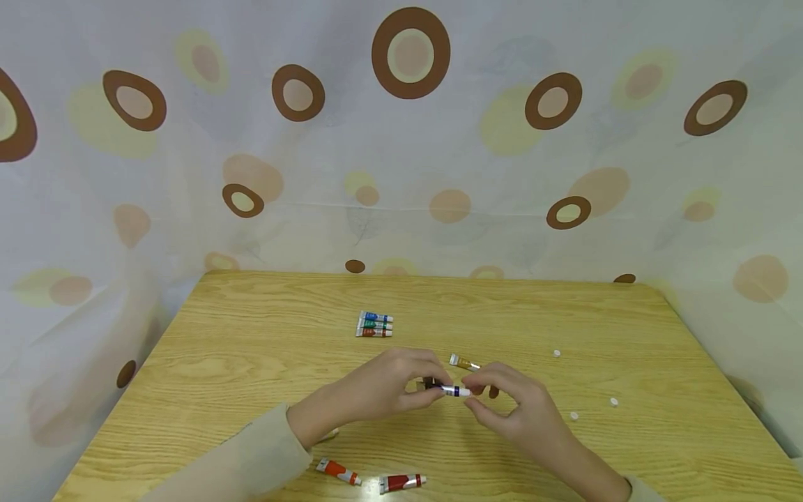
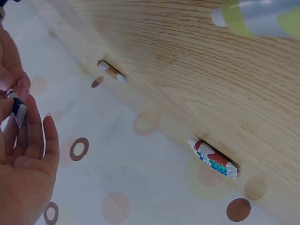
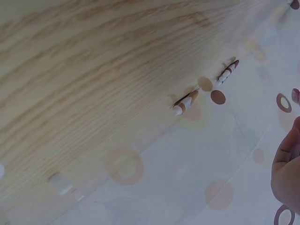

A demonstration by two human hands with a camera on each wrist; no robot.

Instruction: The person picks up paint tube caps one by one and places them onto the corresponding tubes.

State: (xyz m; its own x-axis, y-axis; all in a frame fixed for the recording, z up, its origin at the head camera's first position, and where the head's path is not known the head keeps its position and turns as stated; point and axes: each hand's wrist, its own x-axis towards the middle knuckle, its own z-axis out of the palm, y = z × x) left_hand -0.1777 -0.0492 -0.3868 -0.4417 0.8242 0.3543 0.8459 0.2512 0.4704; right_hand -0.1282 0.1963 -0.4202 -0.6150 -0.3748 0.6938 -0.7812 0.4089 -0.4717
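My left hand (image 1: 408, 380) holds a small paint tube (image 1: 450, 390) with a dark purple band, pinched between thumb and fingers above the table. The tube lies sideways, its white cap (image 1: 465, 392) pointing right. At that cap are the thumb and forefinger of my right hand (image 1: 523, 404), one on each side. Part of the tube's body is hidden behind the left fingers. In the left wrist view the tube (image 2: 18, 110) appears at the left edge between both hands. Just behind the hands lies an ochre paint tube (image 1: 464, 363), partly covered by the right hand.
Blue (image 1: 376, 317), green (image 1: 376, 325) and brown-red (image 1: 374, 333) tubes lie side by side farther back. Orange (image 1: 337, 472) and dark red (image 1: 402, 483) tubes lie near the front. A yellow-green tube (image 2: 232, 18) shows in the left wrist view. Loose white caps (image 1: 556, 353) dot the right side.
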